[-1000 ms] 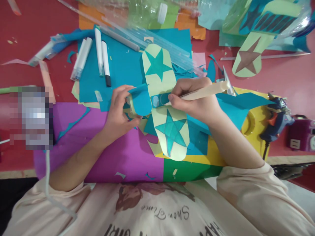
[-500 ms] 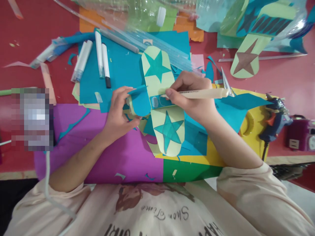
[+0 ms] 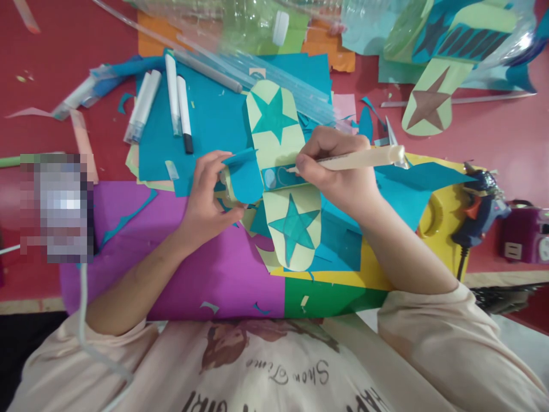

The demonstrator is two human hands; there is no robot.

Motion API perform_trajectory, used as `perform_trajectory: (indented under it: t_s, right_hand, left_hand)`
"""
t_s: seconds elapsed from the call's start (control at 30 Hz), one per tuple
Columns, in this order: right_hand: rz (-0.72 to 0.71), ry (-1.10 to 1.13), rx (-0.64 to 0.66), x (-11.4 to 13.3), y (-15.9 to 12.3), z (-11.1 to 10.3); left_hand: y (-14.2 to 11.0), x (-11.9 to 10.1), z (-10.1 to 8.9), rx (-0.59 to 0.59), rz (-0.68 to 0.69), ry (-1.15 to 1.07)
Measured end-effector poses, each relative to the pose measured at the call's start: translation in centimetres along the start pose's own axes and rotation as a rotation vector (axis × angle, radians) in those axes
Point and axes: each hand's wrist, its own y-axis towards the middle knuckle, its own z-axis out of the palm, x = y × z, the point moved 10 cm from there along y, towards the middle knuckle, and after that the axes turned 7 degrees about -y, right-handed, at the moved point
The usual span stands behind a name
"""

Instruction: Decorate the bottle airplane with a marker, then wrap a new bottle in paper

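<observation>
My left hand (image 3: 214, 197) is closed on the blue and pale green end of a paper airplane (image 3: 281, 151), with thumb below and fingers above. The plane's pale green wings carry a green star (image 3: 274, 114) on the far one and another star (image 3: 295, 228) on the near one. Between the wings runs a blue strip (image 3: 274, 178) with a whitish filled circle and a second circle in outline. In my right hand (image 3: 337, 169) is a cream marker (image 3: 364, 158), its tip at the outlined circle. My fingers partly cover the strip's right end.
White markers (image 3: 172, 94) lie on blue paper at the upper left. Clear plastic bottles (image 3: 249, 23) stand across the back. Scissors (image 3: 392, 134) and a glue gun (image 3: 480, 209) lie right of my right hand. A phone-like device (image 3: 64, 209) with a cable is at the left.
My right hand and the marker have shifted slightly right, and the second circle's outline shows more. My left hand stays in place on the airplane.
</observation>
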Motion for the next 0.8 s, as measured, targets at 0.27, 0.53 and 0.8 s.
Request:
perform_trajectory:
  t_s: [0.27, 0.53, 0.8]
  right_hand:
    - [0.037, -0.009, 0.019, 0.2, 0.0, 0.1]
    - [0.017, 0.011, 0.068, 0.8, -0.1, 0.6]
    - [-0.003, 0.007, 0.083, 0.7, -0.1, 0.9]
  left_hand:
    - [0.0, -0.2, 0.4, 0.061, 0.017, -0.136]
    - [-0.1, -0.3, 0.5, 0.060, 0.028, -0.128]
    - [-0.2, 0.3, 0.6, 0.068, -0.005, -0.120]
